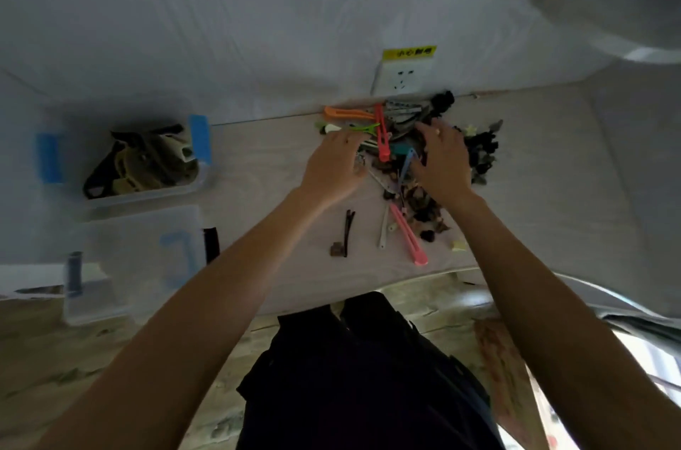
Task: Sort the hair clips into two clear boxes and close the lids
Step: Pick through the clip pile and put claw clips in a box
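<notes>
A heap of mixed hair clips [409,140] lies on the pale table against the wall, with orange, red, green and black ones showing. My left hand [337,163] reaches into the heap's left side, fingers curled around some clips near the green one [363,128]. My right hand [444,158] rests on the heap's right side, fingers spread over dark clips. At the far left stands a clear box [147,191] with blue latches holding several dark and beige clips. In front of it sits a second clear box [121,265] with its lid on.
Loose clips lie toward the front edge: a pink one [409,237], a white one [384,230] and a dark brown one [346,234]. A wall socket [403,75] with a yellow label is behind the heap. A black strip [210,245] lies beside the second box.
</notes>
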Demonstrator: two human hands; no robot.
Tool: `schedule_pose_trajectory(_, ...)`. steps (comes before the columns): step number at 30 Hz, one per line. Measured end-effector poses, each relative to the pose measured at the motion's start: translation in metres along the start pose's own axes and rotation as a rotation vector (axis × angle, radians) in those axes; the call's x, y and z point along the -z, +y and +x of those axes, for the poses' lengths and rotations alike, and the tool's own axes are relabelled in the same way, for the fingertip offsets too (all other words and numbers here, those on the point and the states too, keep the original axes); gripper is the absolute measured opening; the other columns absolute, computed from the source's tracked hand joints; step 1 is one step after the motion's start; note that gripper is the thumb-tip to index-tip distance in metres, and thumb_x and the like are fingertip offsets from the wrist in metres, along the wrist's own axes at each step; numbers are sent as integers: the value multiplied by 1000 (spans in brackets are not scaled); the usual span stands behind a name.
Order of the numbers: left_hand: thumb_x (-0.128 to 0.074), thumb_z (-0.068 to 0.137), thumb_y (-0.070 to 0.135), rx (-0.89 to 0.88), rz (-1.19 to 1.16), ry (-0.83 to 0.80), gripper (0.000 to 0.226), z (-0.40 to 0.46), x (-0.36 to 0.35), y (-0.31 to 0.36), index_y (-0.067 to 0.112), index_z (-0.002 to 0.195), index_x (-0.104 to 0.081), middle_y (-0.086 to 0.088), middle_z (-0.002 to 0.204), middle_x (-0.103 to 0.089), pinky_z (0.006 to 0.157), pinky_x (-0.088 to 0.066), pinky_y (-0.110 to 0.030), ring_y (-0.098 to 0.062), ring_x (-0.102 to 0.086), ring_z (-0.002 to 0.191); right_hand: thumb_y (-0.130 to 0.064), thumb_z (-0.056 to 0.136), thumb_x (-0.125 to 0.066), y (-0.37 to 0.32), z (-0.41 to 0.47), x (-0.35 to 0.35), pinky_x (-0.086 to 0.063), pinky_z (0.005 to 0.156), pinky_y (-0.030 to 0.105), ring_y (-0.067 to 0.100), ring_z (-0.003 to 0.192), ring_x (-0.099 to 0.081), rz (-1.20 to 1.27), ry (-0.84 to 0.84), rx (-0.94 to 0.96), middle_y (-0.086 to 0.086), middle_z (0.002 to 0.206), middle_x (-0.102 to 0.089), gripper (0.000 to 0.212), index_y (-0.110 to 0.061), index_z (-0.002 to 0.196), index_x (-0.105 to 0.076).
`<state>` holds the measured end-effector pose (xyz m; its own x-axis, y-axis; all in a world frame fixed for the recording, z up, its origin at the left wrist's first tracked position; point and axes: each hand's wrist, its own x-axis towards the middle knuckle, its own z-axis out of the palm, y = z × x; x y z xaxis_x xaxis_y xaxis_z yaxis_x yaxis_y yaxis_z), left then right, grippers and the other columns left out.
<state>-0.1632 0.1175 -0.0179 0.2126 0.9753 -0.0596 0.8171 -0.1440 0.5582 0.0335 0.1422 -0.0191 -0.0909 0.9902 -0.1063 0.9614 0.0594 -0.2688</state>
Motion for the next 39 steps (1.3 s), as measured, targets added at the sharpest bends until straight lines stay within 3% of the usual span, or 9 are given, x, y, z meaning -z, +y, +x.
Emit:
schedule_pose_trajectory(2,-57,87,26,-20,31,-2,48,19,-17,7,17,133,-44,-7,136,-47,98,-42,-37,-25,-40,127,-27,92,-52,17,9,-4,-20,116,43,34,141,-21,26,-104,-8,16,152,-24,60,-12,144,-27)
schedule_pose_trajectory(5,-55,88,26,-89,54,-41,52,44,-35,23,13,136,-41,-7,141,-43,107,-34,-36,-24,-37,131,-17,88,-58,32,8,-6,-22,114,37,31,141,-24,225,-203,55,17,152,-24,63,-7,143,-30)
schedule_pose_trajectory(11,-42,96,30,-81,269,-122,53,86,-63,39,10,143,-27,-13,143,-39,110,-28,-41,-32,-29,135,7,79,-57,59,-3,-11,-35,102,31,34,124,-47,291,-72,230,22,135,-47,45,-2,123,-55)
schedule_pose_trajectory(15,-40,97,33,-110,397,-203,47,98,-65,47,11,139,-35,-15,137,-45,110,-26,-45,-36,-32,131,0,82,-57,70,0,-8,-47,85,34,33,103,-55,264,-29,227,20,116,-53,33,-3,115,-58)
schedule_pose_trajectory(21,-43,97,19,-47,184,-91,30,82,-56,38,5,118,-57,-16,120,-55,86,-44,-40,-33,-51,110,-19,86,-61,95,-11,1,-45,86,36,33,111,-52,229,-38,112,18,124,-52,34,-2,115,-56)
schedule_pose_trajectory(27,-46,94,13,155,104,15,36,59,-34,20,8,130,-46,-16,134,-46,82,-51,-43,-36,-58,102,-41,75,-68,99,-39,3,-37,99,51,41,130,-33,69,21,32,19,139,-40,51,-17,119,-56)
schedule_pose_trajectory(32,-44,86,-7,169,-66,-69,73,53,-20,31,32,144,-24,-17,142,-38,86,-51,-47,-35,-52,113,-27,80,-69,89,-43,-11,-36,103,51,36,136,-27,139,-103,-6,16,149,-27,59,-22,133,-43)
schedule_pose_trajectory(36,-43,84,-6,114,-88,-92,53,45,-20,47,18,131,-49,-16,135,-38,93,-45,-35,-32,-48,117,-15,84,-65,87,-37,-14,-38,105,46,36,133,-33,292,-140,66,19,146,-33,51,-13,131,-48)
schedule_pose_trajectory(39,-55,86,11,163,-121,-27,38,36,-24,59,13,123,-49,-11,132,-38,79,-37,-22,-17,-49,104,-16,86,-62,87,-35,-2,-46,95,35,31,125,-44,393,-15,93,17,138,-44,33,-10,118,-59)
